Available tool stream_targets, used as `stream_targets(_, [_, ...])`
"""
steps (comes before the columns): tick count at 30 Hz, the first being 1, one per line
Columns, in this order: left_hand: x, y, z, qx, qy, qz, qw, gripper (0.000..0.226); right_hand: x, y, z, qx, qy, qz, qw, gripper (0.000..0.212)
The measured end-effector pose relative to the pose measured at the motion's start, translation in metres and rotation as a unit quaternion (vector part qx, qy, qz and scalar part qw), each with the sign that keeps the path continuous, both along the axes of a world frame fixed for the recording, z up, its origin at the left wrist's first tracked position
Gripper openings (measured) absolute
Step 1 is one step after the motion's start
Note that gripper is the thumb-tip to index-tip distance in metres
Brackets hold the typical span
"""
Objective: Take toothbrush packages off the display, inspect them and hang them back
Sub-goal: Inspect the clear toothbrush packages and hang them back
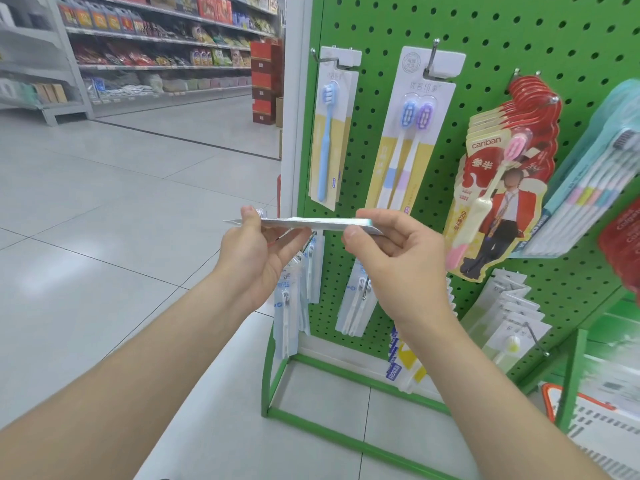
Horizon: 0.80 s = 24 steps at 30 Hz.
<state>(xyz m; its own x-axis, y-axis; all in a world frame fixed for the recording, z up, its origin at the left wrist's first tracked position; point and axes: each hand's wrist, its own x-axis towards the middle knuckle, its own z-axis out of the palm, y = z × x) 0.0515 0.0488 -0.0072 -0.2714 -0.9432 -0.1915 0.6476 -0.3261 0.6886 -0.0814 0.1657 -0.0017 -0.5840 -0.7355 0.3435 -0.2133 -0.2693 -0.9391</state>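
Bare left forearm (138, 358) and right forearm (467, 375) fill the lower frame; left hand (256, 251) and right hand (391, 251) are ungloved, with short nails.

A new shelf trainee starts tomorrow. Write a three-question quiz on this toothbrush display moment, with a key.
1. True or false: the left hand and the right hand both hold the toothbrush package, off the green pegboard.
2. How does the held package lie? A) upright, facing the camera; B) roughly level, edge-on to the camera; C) hanging on a hook.
3. Fill in: the brush in the front canban pack has a ___ head.

Key: 1 true; 2 B; 3 pink.
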Motion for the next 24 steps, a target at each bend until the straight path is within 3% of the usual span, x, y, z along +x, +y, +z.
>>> stream_targets(4, [0.001, -0.002, -0.002, 0.015, -0.005, -0.003, 1.000, 0.042, 0.001, -0.002, -0.003, 0.007, 0.017, -0.008, 1.000, 0.023])
stream_targets(8, [0.006, -0.004, -0.005, -0.003, -0.018, -0.034, 0.999, 0.044, 0.000, -0.002, -0.003, -0.006, 0.010, -0.015, 1.000, 0.015])
stream_targets(15, [0.008, -0.004, -0.012, -0.054, -0.055, -0.080, 0.994, 0.027, -0.002, 0.001, 0.001, 0.076, -0.040, -0.011, 0.996, 0.017])
stream_targets(24, [0.008, -0.001, -0.010, -0.049, -0.056, -0.079, 0.994, 0.027, -0.005, 0.005, 0.007, 0.121, -0.076, 0.031, 0.989, 0.029])
